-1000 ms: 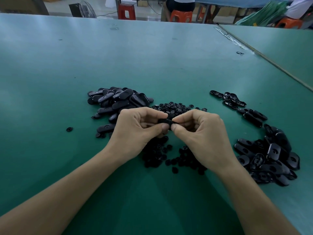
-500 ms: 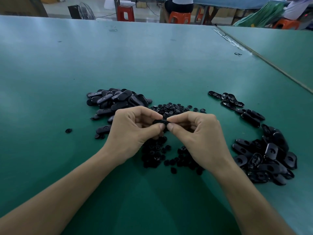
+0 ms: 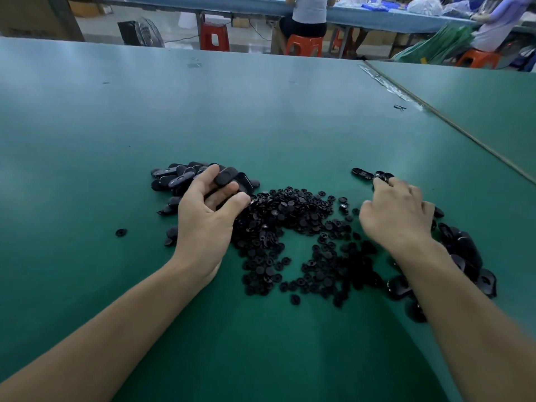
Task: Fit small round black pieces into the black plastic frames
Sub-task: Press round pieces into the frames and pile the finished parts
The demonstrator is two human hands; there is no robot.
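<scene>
gripping a black frame (image 3: 227,176) in left hand (image 3: 207,216), right hand (image 3: 397,213) touching frames (image 3: 361,172).

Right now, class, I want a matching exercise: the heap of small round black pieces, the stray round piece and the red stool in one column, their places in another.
Things
1. heap of small round black plastic pieces
2. lone round black plastic piece
3. red plastic stool

Places
A. on the floor beyond the far edge of the green table
B. between the left hand and the right hand
C. alone, left of the left hand

Pairs: 1-B, 2-C, 3-A
</scene>
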